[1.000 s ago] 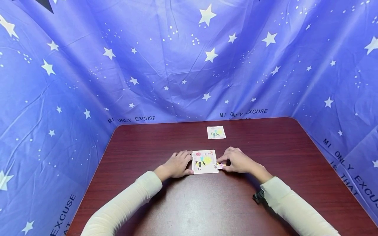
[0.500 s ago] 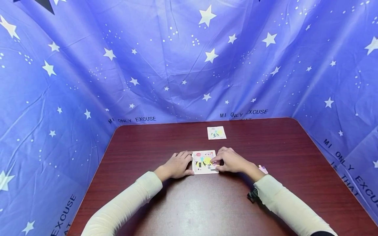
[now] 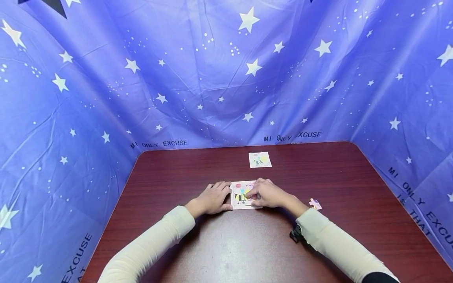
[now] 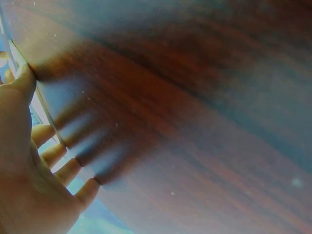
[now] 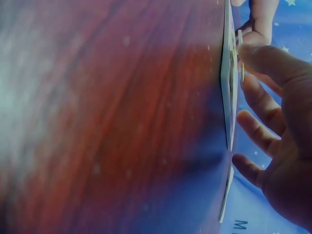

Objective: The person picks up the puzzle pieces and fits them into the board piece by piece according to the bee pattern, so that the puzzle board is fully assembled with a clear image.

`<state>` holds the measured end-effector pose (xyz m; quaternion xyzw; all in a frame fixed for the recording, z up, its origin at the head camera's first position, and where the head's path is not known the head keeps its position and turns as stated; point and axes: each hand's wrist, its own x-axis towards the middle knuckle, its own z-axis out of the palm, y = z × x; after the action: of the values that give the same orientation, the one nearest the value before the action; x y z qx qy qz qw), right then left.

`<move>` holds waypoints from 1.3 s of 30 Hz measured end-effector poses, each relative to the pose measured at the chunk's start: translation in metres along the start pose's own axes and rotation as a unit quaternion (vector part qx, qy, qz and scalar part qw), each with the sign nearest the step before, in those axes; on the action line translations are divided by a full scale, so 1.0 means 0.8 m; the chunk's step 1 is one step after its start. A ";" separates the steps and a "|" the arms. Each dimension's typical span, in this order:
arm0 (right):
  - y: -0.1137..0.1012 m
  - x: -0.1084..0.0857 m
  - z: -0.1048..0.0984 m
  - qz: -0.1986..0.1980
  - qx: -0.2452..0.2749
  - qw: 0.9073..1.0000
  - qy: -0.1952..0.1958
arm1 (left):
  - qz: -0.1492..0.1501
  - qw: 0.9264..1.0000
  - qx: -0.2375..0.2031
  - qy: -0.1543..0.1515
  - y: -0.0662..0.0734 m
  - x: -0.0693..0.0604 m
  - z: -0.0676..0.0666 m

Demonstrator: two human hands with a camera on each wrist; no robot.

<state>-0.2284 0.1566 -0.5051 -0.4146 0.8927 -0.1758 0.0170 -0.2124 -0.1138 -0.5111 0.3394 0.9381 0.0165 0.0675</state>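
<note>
A square puzzle board with a bee picture lies flat on the table. My left hand rests against its left side, thumb near the lower left corner and the other fingers farther up, touching the edge. Over the board's right half, my right hand pinches a small thin puzzle piece, seen edge-on in the right wrist view, slightly above the board. That hand hides much of the picture's right side. Near the right forearm, a loose pink and purple puzzle piece lies on the table.
Behind the board, a square card with a similar bee picture lies on the dark red wooden table. A blue star-patterned curtain surrounds the table's back and sides. A black device is at the right wrist.
My right hand has moved left with the puzzle piece, from beside the board to over its right half. The loose piece by the forearm has come into view. The left hand stays put.
</note>
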 end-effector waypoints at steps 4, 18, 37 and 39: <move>-0.001 0.003 0.004 -0.005 -0.004 1.000 -0.001 | 0.000 1.000 0.005 0.000 0.001 0.001 0.001; -0.009 0.010 0.004 0.015 -0.015 0.999 -0.031 | 0.000 1.000 0.006 0.000 0.002 0.000 0.001; -0.016 0.019 -0.004 0.033 -0.024 0.998 -0.057 | -0.001 1.000 0.000 0.004 0.002 0.000 0.000; -0.017 0.019 -0.005 0.031 -0.027 0.997 -0.058 | -0.002 1.000 0.000 0.004 0.002 0.000 0.000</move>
<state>-0.2292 0.1387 -0.4949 -0.3962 0.9072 -0.1265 0.0631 -0.2116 -0.1127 -0.5113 0.3379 0.9389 0.0178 0.0638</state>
